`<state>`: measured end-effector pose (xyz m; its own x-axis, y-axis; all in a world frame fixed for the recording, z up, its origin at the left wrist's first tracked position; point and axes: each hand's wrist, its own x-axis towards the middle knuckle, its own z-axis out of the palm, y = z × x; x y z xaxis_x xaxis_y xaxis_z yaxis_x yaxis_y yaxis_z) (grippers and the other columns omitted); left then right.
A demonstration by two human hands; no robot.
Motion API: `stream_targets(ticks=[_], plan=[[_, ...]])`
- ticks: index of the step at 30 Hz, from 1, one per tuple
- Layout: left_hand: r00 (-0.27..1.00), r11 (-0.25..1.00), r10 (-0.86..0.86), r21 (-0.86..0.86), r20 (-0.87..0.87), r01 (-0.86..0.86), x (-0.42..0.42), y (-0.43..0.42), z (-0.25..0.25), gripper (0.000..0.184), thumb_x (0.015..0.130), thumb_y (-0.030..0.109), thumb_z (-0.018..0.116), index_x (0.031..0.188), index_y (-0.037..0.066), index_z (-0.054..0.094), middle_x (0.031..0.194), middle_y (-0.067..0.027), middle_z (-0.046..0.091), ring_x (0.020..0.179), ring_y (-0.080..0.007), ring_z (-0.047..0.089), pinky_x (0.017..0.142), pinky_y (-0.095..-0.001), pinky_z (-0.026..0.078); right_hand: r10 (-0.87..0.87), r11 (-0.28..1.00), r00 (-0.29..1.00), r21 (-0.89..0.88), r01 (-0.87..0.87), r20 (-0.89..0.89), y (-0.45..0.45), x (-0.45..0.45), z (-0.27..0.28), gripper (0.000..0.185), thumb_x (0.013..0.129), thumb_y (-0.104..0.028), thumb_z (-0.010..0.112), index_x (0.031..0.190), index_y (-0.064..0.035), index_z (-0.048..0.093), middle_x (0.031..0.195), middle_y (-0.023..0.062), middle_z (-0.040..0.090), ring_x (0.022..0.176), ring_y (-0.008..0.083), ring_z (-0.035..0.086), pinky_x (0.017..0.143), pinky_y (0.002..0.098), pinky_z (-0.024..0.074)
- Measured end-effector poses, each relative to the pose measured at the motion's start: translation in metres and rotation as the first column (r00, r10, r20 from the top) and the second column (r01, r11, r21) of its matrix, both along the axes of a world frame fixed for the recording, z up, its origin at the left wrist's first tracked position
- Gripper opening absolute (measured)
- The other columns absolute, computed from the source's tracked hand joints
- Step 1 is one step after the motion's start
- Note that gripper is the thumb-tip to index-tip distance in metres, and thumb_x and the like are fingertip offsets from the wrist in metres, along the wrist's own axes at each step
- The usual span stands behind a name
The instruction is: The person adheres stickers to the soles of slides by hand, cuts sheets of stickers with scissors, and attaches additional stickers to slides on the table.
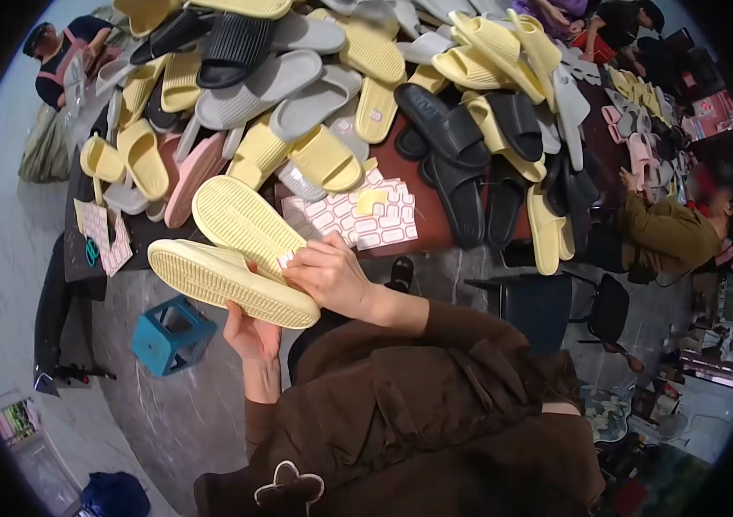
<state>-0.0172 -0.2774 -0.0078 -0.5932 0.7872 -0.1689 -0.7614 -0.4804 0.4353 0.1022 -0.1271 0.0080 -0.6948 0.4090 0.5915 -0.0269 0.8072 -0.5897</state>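
Yellow slippers [233,280], a pair with ribbed soles showing, are held just off the near edge of the table [431,214]. The left hand [253,336] clamps the nearer one from below, thumb on its sole. The right hand [328,271] has fingertips pinched together on a small white label [285,258] by the farther sole; whether it touches, I cannot tell. Good work here likely needs a steady left grip and the label kept flat, uncreased and square.
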Motion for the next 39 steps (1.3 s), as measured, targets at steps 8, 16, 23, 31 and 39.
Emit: stream_targets(ticks=[8, 16, 23, 31, 39], plan=[[0.996, 0.996, -0.068, -0.069, -0.053, 0.064, -0.013, -0.020, -0.023, 0.063, 0.094, 0.029, 0.054, 0.147, 0.002, 0.033, 0.146, -0.0138, 0.043, 0.136, -0.0300, 0.039, 0.115, -0.0478, 0.027, 0.036, 0.979, 0.998, 0.201, -0.027, -0.046, -0.004, -0.015, -0.014, 0.008, 0.073, -0.014, 0.063, 0.074, -0.0093, 0.056, 0.068, 0.0019, 0.044, 0.066, 0.0208, 0.052, 0.063, 0.0380, 0.0400], [0.983, 0.985, -0.168, 0.021, -0.080, 0.170, -0.012, 0.032, -0.011, 0.063, 0.094, 0.031, 0.056, 0.147, 0.005, 0.034, 0.146, -0.0137, 0.044, 0.136, -0.0309, 0.039, 0.115, -0.0496, 0.027, -0.068, 0.995, 0.993, 0.060, 0.074, -0.095, 0.022, 0.005, 0.012, 0.009, 0.078, -0.015, 0.060, 0.072, -0.0086, 0.058, 0.073, 0.0016, 0.050, 0.071, 0.0172, 0.055, 0.071, 0.0330, 0.0373], [0.935, 0.929, -0.315, 0.149, -0.160, 0.339, -0.014, 0.095, 0.018, 0.063, 0.094, 0.029, 0.057, 0.146, 0.003, 0.035, 0.146, -0.0161, 0.043, 0.135, -0.0319, 0.040, 0.114, -0.0492, 0.028, -0.295, 0.899, 0.946, 0.298, 0.322, -0.134, 0.060, 0.016, 0.040, 0.010, 0.072, -0.012, 0.068, 0.076, -0.0078, 0.060, 0.076, 0.0032, 0.054, 0.073, 0.0192, 0.056, 0.070, 0.0360, 0.0375], [0.887, 0.845, -0.427, 0.272, -0.178, 0.461, 0.000, 0.172, 0.045, 0.071, 0.089, 0.034, 0.064, 0.147, 0.006, 0.033, 0.146, -0.0136, 0.042, 0.136, -0.0311, 0.037, 0.115, -0.0518, 0.026, -0.619, 0.756, 0.775, -0.367, 0.541, -0.132, 0.107, 0.111, 0.067, 0.016, 0.085, -0.002, 0.063, 0.101, -0.0028, 0.061, 0.082, 0.0099, 0.066, 0.081, 0.0186, 0.066, 0.070, 0.0290, 0.0507], [0.812, 0.723, -0.566, 0.386, -0.144, 0.573, 0.010, 0.192, 0.045, 0.073, 0.088, 0.031, 0.067, 0.147, 0.006, 0.033, 0.145, -0.0137, 0.043, 0.136, -0.0309, 0.037, 0.115, -0.0522, 0.026, -0.742, 0.670, 0.508, 0.511, 0.539, 0.437, 0.048, 0.295, 0.034, 0.044, 0.083, 0.015, 0.046, 0.125, 0.0028, 0.055, 0.106, 0.0189, 0.068, 0.100, 0.0262, 0.068, 0.077, 0.0286, 0.0543]])
